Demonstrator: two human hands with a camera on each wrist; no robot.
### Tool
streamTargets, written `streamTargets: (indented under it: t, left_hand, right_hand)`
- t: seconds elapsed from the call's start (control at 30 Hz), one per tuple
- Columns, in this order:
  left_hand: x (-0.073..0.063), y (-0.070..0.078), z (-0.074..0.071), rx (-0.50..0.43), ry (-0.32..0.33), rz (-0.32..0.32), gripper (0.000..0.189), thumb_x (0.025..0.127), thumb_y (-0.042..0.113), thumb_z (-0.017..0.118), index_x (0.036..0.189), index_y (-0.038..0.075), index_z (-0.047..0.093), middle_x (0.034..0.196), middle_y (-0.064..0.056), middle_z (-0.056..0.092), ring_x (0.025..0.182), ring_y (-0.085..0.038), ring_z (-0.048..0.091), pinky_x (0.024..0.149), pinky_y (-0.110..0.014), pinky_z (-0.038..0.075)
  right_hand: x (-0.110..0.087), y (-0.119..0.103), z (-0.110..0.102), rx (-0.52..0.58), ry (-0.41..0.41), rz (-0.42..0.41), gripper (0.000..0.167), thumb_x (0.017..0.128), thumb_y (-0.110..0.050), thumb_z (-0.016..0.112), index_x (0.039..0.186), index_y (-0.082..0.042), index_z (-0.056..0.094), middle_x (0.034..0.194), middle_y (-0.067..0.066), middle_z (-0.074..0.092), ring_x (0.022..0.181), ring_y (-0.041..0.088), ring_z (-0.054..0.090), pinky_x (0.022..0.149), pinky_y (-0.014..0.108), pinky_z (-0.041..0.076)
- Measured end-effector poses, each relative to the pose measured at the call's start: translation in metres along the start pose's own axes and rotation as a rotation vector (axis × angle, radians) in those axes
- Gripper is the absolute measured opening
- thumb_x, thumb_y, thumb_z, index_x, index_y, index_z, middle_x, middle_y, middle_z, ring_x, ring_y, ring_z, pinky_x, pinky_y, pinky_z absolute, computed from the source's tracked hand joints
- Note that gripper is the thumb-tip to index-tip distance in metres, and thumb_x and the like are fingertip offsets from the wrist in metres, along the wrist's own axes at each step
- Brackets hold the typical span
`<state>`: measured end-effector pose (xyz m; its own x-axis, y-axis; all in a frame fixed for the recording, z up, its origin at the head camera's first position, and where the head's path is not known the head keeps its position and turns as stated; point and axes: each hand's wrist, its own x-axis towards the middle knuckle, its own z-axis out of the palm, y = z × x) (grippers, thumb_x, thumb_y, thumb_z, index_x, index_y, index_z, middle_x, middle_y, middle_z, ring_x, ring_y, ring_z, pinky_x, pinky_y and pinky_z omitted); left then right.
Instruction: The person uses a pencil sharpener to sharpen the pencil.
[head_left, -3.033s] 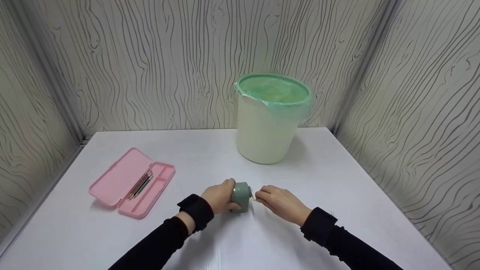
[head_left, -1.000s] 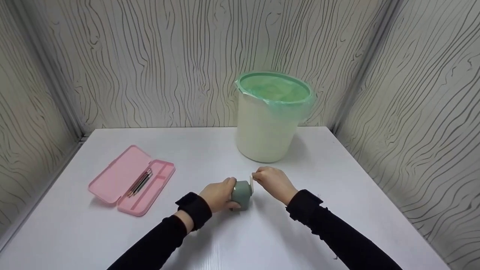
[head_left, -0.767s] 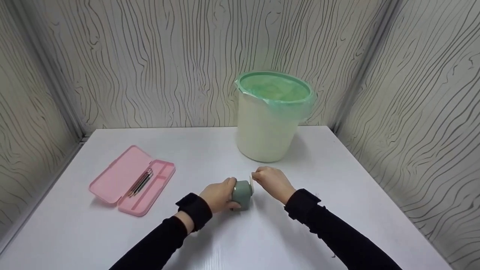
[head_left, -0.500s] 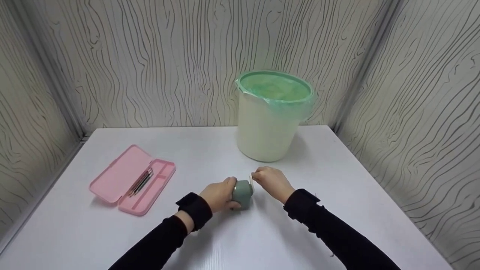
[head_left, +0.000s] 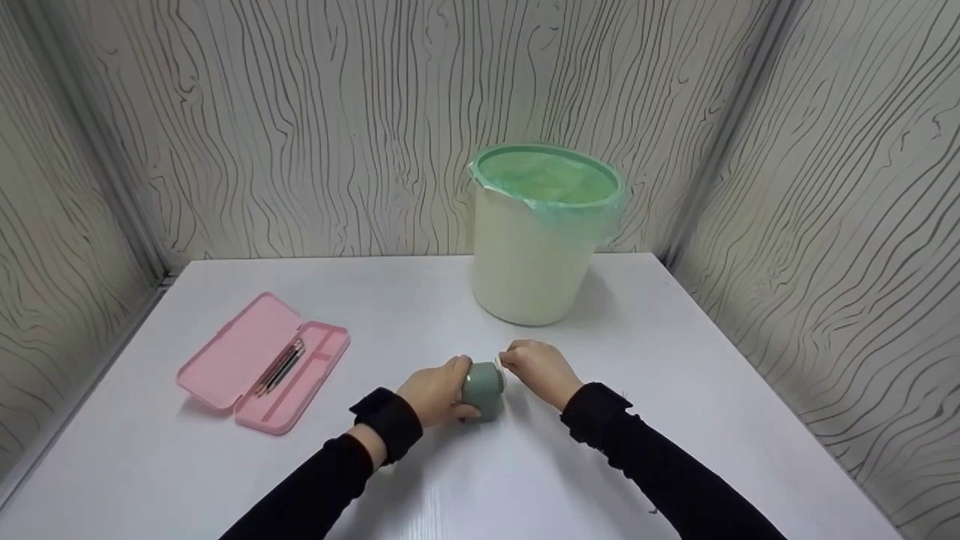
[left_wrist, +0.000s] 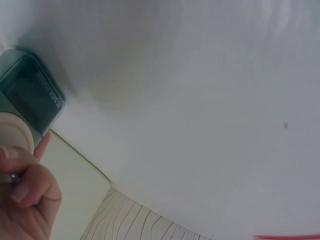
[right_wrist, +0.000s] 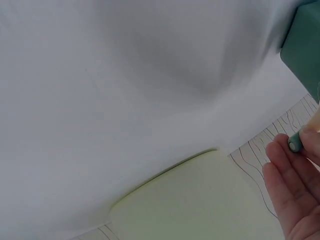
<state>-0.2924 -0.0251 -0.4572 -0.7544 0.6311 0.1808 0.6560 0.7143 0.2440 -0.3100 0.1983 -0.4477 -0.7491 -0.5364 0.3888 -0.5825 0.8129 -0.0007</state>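
My left hand (head_left: 435, 394) grips a green crank pencil sharpener (head_left: 481, 391) on the table, fingers over its top and thumb low on the near side. Its dark see-through drawer (left_wrist: 35, 92) and a round cream disc (left_wrist: 14, 132) show in the left wrist view. Close by the disc, curled fingers (left_wrist: 37, 187) have a small shiny bit between them, too hidden to name. On the sharpener's right end, my right hand (head_left: 544, 369) pinches the crank's green knob (right_wrist: 295, 143), with part of the cream crank arm (right_wrist: 314, 122) beside it.
An open pink pencil case (head_left: 300, 397) with several pencils (head_left: 279, 369) lies on the left of the white table (head_left: 375, 300). Behind the hands stands a pale bin (head_left: 529, 262) lined with a green bag (head_left: 555, 180). Patterned walls (head_left: 315, 112) enclose the table.
The crank has turned: my right hand rose from beside the sharpener to its far side, and now sits slightly lower and further left. My left hand has held the sharpener in place throughout.
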Motion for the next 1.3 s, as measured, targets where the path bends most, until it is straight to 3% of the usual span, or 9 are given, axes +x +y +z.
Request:
streamTargets:
  t: [0.57,0.8,0.9,1.3]
  left_hand:
    - [-0.001,-0.002,0.002,-0.056,-0.036,-0.052,0.058,0.09,0.038,0.079,0.126,0.006,0.047,0.113,-0.009,0.066,0.096,-0.024,0.072,0.083,-0.036,0.06]
    - [0.0,-0.001,0.004,-0.071,-0.026,-0.064,0.056,0.089,0.038,0.08,0.122,0.007,0.046,0.112,-0.01,0.066,0.093,-0.024,0.072,0.08,-0.035,0.06]
    - [0.0,-0.001,0.004,-0.071,-0.015,-0.059,0.056,0.088,0.036,0.08,0.121,0.007,0.047,0.11,-0.01,0.066,0.091,-0.024,0.071,0.078,-0.035,0.059]
    - [0.0,0.007,0.0,-0.07,-0.019,-0.085,0.055,0.089,0.034,0.08,0.122,0.005,0.048,0.11,-0.012,0.066,0.091,-0.026,0.072,0.079,-0.036,0.06]
  right_hand:
    - [-0.003,-0.001,0.014,0.087,-0.076,0.047,0.011,0.092,-0.004,0.071,0.096,-0.006,0.08,0.086,0.007,0.076,0.081,0.022,0.073,0.073,0.033,0.059]
    - [-0.012,-0.002,0.017,0.097,-0.128,0.048,0.009,0.089,-0.001,0.074,0.083,-0.005,0.079,0.083,0.008,0.077,0.078,0.021,0.074,0.068,0.03,0.058]
    - [-0.017,-0.004,0.017,0.12,-0.144,0.058,0.005,0.088,-0.006,0.075,0.086,-0.005,0.08,0.084,0.008,0.077,0.08,0.022,0.075,0.071,0.033,0.06]
    - [-0.039,-0.011,0.015,0.087,-0.129,-0.009,0.006,0.091,-0.005,0.073,0.093,-0.004,0.079,0.084,0.007,0.074,0.081,0.023,0.073,0.072,0.034,0.06]
